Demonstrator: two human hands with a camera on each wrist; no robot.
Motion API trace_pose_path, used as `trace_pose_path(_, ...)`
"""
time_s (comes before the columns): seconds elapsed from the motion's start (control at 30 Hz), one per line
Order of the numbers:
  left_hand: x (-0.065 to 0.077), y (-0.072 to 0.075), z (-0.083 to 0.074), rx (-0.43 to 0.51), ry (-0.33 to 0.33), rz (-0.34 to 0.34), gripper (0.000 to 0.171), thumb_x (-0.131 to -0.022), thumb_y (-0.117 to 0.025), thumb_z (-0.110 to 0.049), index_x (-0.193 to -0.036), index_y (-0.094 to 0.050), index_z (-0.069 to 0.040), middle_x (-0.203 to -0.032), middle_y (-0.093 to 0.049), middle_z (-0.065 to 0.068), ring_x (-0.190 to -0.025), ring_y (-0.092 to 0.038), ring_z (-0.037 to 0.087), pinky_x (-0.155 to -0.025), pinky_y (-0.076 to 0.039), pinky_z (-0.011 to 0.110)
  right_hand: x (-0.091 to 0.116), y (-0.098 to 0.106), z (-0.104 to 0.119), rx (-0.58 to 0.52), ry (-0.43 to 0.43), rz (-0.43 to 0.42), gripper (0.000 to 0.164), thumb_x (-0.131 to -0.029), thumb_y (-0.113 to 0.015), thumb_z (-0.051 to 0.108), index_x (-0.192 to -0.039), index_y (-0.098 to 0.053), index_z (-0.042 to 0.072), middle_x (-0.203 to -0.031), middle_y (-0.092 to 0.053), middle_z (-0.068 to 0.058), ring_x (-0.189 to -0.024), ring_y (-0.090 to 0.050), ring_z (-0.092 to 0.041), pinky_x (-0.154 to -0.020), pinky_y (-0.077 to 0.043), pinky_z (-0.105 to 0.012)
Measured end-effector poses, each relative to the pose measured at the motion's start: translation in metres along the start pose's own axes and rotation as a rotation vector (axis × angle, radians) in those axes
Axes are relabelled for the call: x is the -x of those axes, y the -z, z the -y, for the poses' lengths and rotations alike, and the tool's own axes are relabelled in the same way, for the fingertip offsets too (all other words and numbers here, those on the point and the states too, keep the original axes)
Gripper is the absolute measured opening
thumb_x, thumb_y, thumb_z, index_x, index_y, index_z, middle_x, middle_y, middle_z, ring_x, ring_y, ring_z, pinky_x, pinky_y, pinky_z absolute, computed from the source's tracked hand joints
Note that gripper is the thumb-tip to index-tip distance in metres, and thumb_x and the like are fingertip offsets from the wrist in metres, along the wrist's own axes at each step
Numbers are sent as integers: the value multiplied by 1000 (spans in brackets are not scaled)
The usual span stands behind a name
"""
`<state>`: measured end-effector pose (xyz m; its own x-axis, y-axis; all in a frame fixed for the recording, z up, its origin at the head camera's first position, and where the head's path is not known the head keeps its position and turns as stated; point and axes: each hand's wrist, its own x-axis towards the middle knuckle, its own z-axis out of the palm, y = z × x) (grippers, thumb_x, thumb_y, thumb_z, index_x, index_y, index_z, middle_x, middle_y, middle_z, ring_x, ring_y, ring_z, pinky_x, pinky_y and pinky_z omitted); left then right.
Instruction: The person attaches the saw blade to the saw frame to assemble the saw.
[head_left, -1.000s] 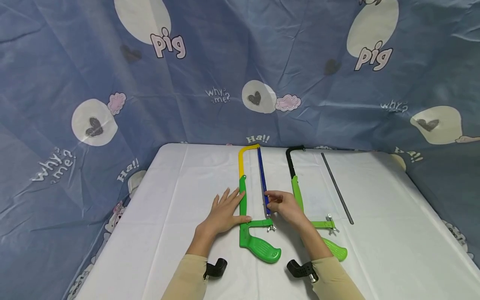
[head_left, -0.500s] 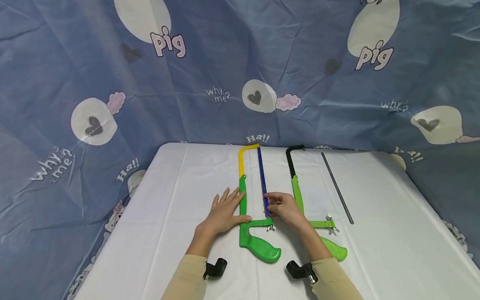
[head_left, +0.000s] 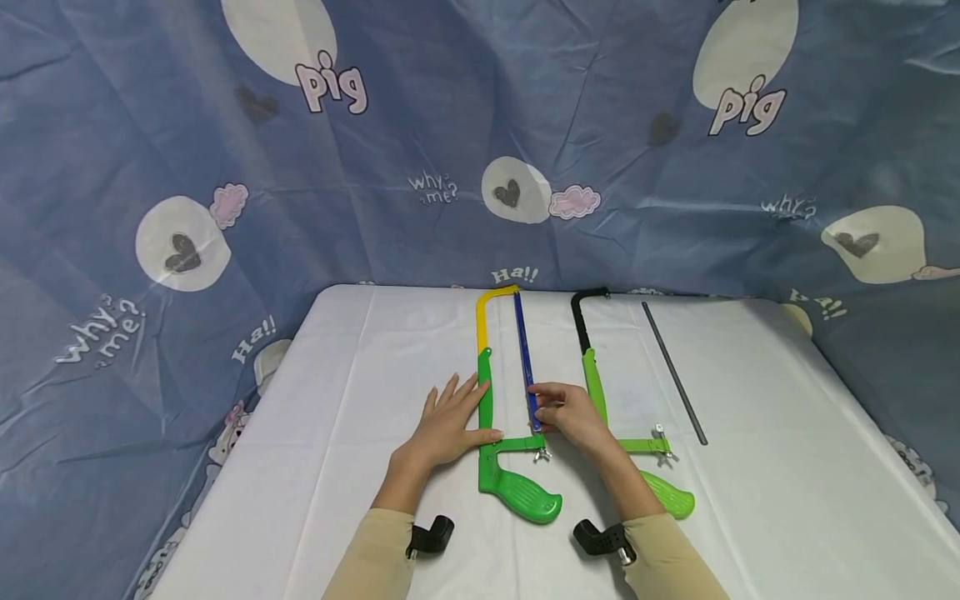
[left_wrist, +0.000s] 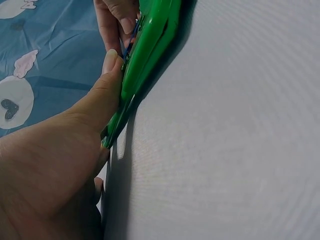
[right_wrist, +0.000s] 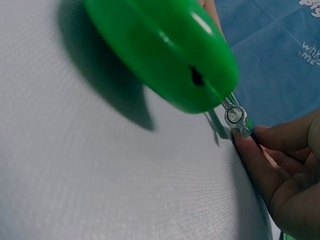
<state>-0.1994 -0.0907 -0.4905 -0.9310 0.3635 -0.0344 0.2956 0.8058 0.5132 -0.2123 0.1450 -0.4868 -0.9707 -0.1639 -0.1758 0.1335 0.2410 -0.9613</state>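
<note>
A hacksaw (head_left: pixel 528 498) with a green handle and yellow front arm lies flat on the white-covered table. Its blue blade (head_left: pixel 522 337) runs from the yellow tip down to the green crosspiece, which carries a silver wing nut (right_wrist: pixel 235 116). My left hand (head_left: pixel 444 429) rests on the green frame, fingers spread and thumb laid across it near the crosspiece. With thumb and fingers, my right hand (head_left: pixel 576 423) pinches the blade's near end beside that crosspiece. Whether the blade's near end sits on the pin is hidden by the fingers.
Right of it lies a second hacksaw (head_left: pixel 595 387), lime green and black, partly under my right forearm. A loose grey blade (head_left: pixel 674 372) lies farther right. A blue printed cloth (head_left: pixel 420 242) hangs behind the table (head_left: pixel 787 467).
The right fingers shift very slightly at the blade's near end, which now sits close to the crosspiece. My left hand stays in place on the frame.
</note>
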Motion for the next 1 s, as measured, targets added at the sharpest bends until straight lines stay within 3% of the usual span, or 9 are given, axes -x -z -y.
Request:
trace_pose_path(0.4,0,-1,0,12,-7,-15,90,-86,-65,-63,-158,-29,-22,-167,-22,3,-157,-6,34,-123,-1,61,3,-2,4,65,34,-32,39,-87,-62,-11,-125,-63,-7,-95,-62,-21,-78,-65,-18,-69,-62,-36)
trace_pose_path(0.8,0,-1,-1,9,-2,-15,90,-86,-64,-63,-158,-29,-23,-167,-22,2,-157,-6,33,-124,-1,60,8,-4,5,292,71,-56,39,-86,-67,-6,-125,-66,-1,-77,-65,-9,-61,-61,-14,-57,-55,-28)
trace_pose_path(0.9,1,0,-1,3,0,-13,89,-86,-65,-63,-158,-29,-23,-167,-22,3,-157,-6,33,-124,-1,60,9,-4,6,363,82,-55,34,-86,-68,-4,-119,-69,1,-75,-65,-8,-59,-60,-14,-55,-51,-27)
trace_pose_path(1.0,1,1,-1,7,-3,-13,89,-86,-65,-62,-158,-30,-22,-167,-22,3,-157,-6,34,-124,-2,61,12,-4,9,452,110,-69,19,-84,-70,-2,-102,-71,3,-73,-65,-5,-60,-58,-13,-55,-49,-26)
